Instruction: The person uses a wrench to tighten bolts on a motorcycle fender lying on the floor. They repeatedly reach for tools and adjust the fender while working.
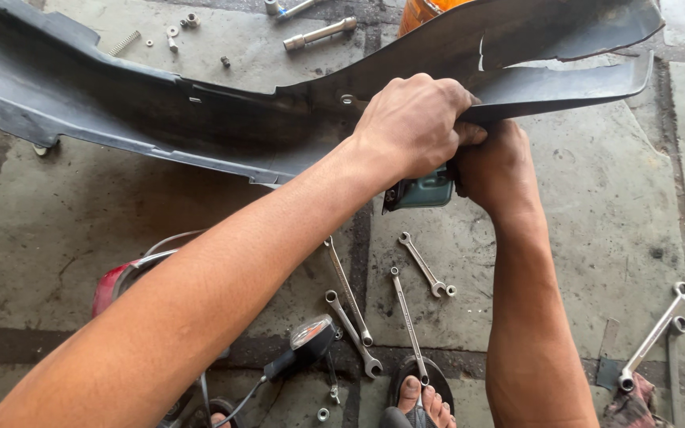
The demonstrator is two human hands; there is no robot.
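Note:
A long dark grey plastic vehicle panel point(160, 111) stretches across the upper view, held above a concrete floor. My left hand point(414, 123) grips the panel's lower edge from the front, knuckles up. My right hand point(495, 166) sits just below and behind it, closed on the same edge and on a small dark green part point(426, 192) that hangs under the panel. The fingers of the right hand are mostly hidden by the left hand and the panel. The panel's right end point(588, 79) is split into two flaps.
Several spanners point(350, 293) lie on the floor between my forearms, and one more spanner point(653, 337) lies at the right. A round gauge with a cable point(309, 337) and a red lamp housing point(116, 281) lie lower left. Bolts, a spring and sockets point(319, 33) are scattered beyond the panel. My sandalled foot point(422, 396) is at the bottom.

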